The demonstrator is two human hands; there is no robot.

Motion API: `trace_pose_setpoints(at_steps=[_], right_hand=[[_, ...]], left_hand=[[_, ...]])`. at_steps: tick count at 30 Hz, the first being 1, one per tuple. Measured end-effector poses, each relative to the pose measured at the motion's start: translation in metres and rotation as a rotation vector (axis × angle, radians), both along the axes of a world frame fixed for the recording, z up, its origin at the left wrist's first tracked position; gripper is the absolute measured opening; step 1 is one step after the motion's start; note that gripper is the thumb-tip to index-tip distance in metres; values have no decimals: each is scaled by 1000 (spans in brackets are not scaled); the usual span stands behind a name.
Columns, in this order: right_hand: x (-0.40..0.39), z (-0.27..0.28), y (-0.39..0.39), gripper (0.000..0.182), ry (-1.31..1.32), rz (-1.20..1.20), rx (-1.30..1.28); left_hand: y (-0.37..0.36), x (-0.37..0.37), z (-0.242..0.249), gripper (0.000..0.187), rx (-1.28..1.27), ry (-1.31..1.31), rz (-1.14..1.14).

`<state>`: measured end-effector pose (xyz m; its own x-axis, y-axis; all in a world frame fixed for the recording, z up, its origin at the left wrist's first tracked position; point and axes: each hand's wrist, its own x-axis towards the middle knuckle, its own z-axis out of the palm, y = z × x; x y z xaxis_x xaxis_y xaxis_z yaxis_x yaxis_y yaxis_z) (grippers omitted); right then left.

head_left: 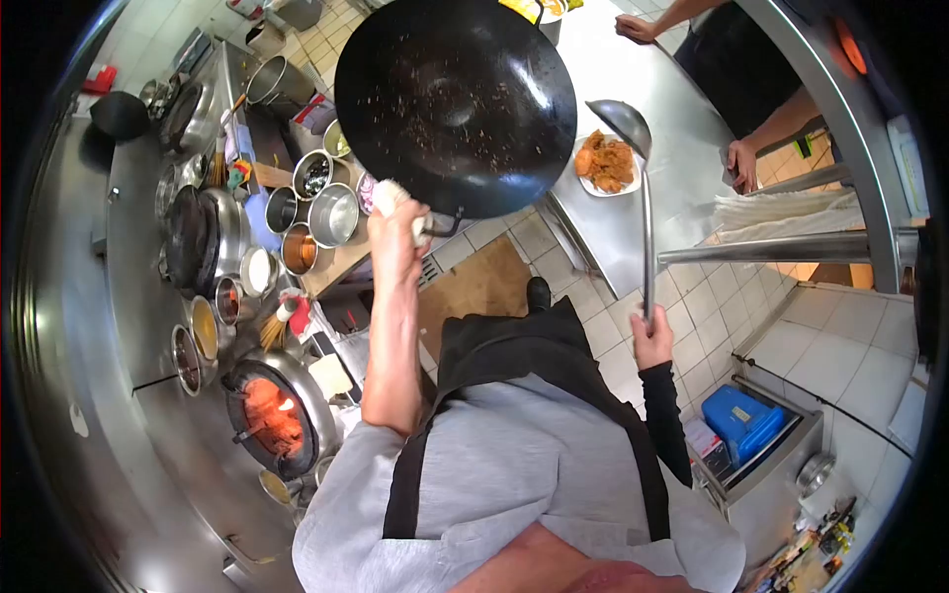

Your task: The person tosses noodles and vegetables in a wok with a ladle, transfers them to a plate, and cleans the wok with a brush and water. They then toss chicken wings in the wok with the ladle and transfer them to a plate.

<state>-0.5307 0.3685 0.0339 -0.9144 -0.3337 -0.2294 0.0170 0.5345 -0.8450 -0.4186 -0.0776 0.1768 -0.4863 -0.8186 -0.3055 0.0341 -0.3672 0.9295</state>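
My left hand (395, 232) is closed around the wok's handle, with a white cloth (389, 198) folded in the grip. The large black wok (455, 99) is held up in front of me, its inside showing small brown food bits and an oily sheen. In my right hand (652, 341) is the long handle of a metal ladle (625, 127), fingers wrapped round its end. The ladle's bowl hangs over the steel counter beside a white plate (615, 192). Orange-brown fried food (605, 161) is heaped on that plate.
A lit stove burner (272, 415) glows at my left. Several metal seasoning pots (334, 214) stand near the wok. Another person's hand (741, 163) rests on the steel counter (682, 198), close to a metal rail (761, 249). A blue container (741, 423) is at lower right.
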Motion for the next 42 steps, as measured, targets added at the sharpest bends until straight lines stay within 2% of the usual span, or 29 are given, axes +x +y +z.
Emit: trace_pose_setpoints(at_steps=[1, 3, 5, 9, 13, 16, 19, 23, 26, 29, 31, 33, 35, 37, 38, 40, 42], right_hand=[[5, 13, -26, 11, -175, 33, -170], [11, 59, -75, 13, -725, 128, -469], [17, 58, -110, 10, -925, 322, -534], [29, 70, -180, 8, -1133, 649, -538], [47, 65, -249, 6, -1283, 765, -433], [62, 58, -295, 3, -1255, 843, -289], [80, 60, -341, 10, -1133, 908, -114], [92, 48, -414, 15, -885, 1107, 30], [122, 43, -484, 19, -689, 1306, 21], [169, 47, -571, 20, -631, 1491, 72], [210, 43, -636, 18, -564, 1650, 54], [268, 38, -702, 16, -465, 1892, -81], [347, 97, -742, 17, -557, 1993, 133], [421, 130, -762, 30, -778, 2188, -57], [456, 138, -764, 35, -869, 2237, -56], [521, 125, -769, 39, -670, 2350, -196], [590, 80, -765, 37, -442, 2414, -378]], left_hand=[[-3, 22, 6, 13, 75, 30, -22], [-7, 73, -3, 12, 335, 124, 73], [-12, 138, -25, 13, 570, 219, 1], [21, 249, -24, 14, 637, 315, 203], [58, 336, -12, 14, 374, 217, 610], [81, 383, -6, 14, 208, 21, 951], [101, 439, -21, 18, 107, -5, 1198], [115, 497, -31, 15, 158, -104, 1475], [120, 532, -34, 13, 267, 1, 1589], [119, 549, -47, 13, 386, 208, 1690], [108, 547, -71, 16, 381, 374, 1699], [87, 538, -97, 20, 378, 549, 1753], [50, 521, -98, 20, 339, 658, 1831], [19, 516, -118, 15, 315, 702, 1858], [3, 517, -127, 13, 301, 702, 1869], [-19, 522, -158, 10, 282, 679, 1869], [-38, 527, -172, 10, 269, 657, 1864]])
